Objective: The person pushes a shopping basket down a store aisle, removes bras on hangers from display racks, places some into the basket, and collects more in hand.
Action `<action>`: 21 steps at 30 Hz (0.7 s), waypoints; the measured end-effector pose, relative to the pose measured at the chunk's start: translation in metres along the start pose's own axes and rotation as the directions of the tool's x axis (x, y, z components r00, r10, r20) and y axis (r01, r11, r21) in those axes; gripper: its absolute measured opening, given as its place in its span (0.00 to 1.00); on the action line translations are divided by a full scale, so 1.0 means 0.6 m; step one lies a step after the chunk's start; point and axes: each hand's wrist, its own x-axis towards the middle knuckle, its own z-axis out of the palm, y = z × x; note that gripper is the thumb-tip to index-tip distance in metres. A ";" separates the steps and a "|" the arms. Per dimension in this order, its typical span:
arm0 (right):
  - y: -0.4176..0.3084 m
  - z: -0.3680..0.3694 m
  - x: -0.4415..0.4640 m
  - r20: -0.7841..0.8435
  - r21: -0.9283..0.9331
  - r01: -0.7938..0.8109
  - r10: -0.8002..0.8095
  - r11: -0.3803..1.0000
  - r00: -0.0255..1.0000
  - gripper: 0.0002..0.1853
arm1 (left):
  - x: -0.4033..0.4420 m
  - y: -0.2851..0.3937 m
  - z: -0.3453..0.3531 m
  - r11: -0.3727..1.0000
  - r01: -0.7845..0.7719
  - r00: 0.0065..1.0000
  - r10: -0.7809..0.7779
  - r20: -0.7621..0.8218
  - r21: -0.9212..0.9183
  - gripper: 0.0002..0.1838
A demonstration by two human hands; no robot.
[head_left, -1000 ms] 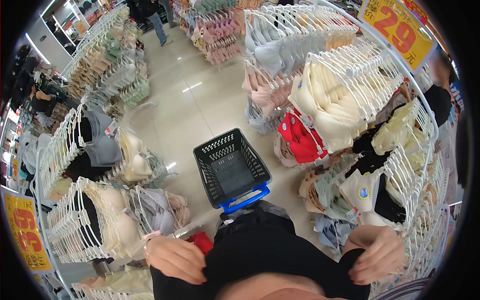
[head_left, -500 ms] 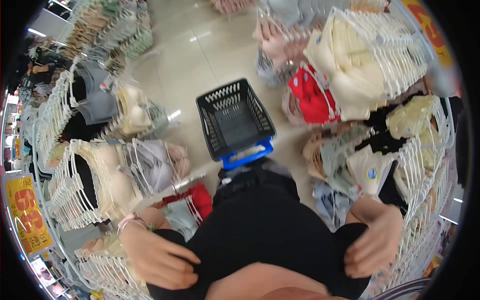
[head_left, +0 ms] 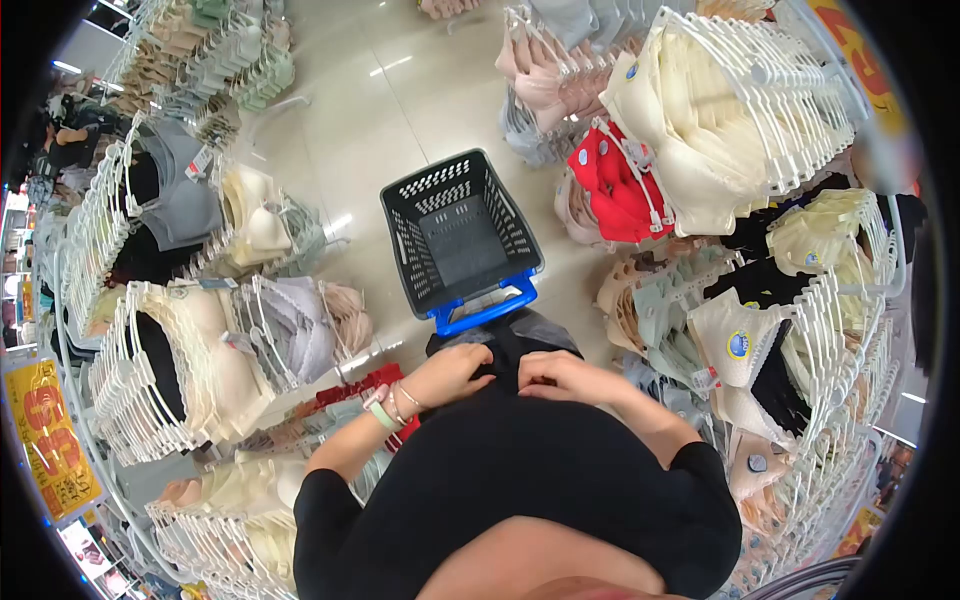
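Note:
My left hand (head_left: 455, 374) rests at the front of my waist, its fingers bent and its thumb turned inward against the dark clothing. Opposite it, my right hand (head_left: 562, 377) has curled fingers at the lower edge of my black top (head_left: 530, 450). A small gap parts the two hands. What the fingertips pinch, if anything, is too dark to make out. A pale green and pink wristband (head_left: 380, 408) and bracelets circle my left wrist. Just beyond the hands, on the floor, stands a black shopping basket (head_left: 462, 250) with a blue handle (head_left: 487, 310); nothing shows inside it.
Racks of bras on white hangers line both sides, with cream bras (head_left: 690, 120) and a red bra (head_left: 615, 185) at right, and grey bras (head_left: 180, 185) at left. A yellow price sign (head_left: 52, 437) hangs at far left. Tiled floor (head_left: 370, 100) runs between the racks.
Both hands have come inward and forward from the sides of my torso to the front of my waist. The basket appears slightly further left in view.

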 end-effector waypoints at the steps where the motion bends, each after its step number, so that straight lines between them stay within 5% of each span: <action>1: 0.004 0.008 0.002 -0.046 -0.027 0.017 -0.019 0.999 0.999 0.05 | 0.002 0.001 0.007 1.000 -0.012 0.998 0.013 -0.054 0.029 0.14; 7: 0.041 0.031 -0.004 -0.183 0.205 -0.090 0.128 0.975 0.975 0.09 | 0.039 -0.023 0.048 0.967 0.178 0.979 -0.193 -0.067 -0.184 0.17; 10: 0.038 0.028 -0.011 -0.277 0.586 0.037 0.158 0.809 0.948 0.09 | 0.055 -0.025 0.044 0.957 0.192 0.981 -0.194 0.014 -0.218 0.20; 13: 0.032 0.022 -0.022 -0.280 0.582 0.166 0.005 0.796 0.960 0.09 | 0.070 -0.012 0.036 0.966 0.173 0.985 -0.175 0.006 -0.192 0.19; 15: 0.014 0.009 -0.027 -0.097 0.306 0.039 -0.010 0.951 0.995 0.09 | 0.087 -0.015 0.040 0.980 0.075 0.996 -0.081 -0.025 -0.186 0.19; 19: 0.007 -0.004 -0.043 -0.206 0.111 0.077 -0.053 0.991 0.977 0.08 | 0.132 -0.037 0.049 0.973 0.153 0.985 -0.136 0.106 -0.173 0.24; 21: -0.060 -0.045 -0.073 -0.381 0.051 -0.002 0.022 0.999 0.924 0.05 | 0.158 -0.044 0.042 0.981 -0.117 0.947 0.157 0.281 -0.155 0.26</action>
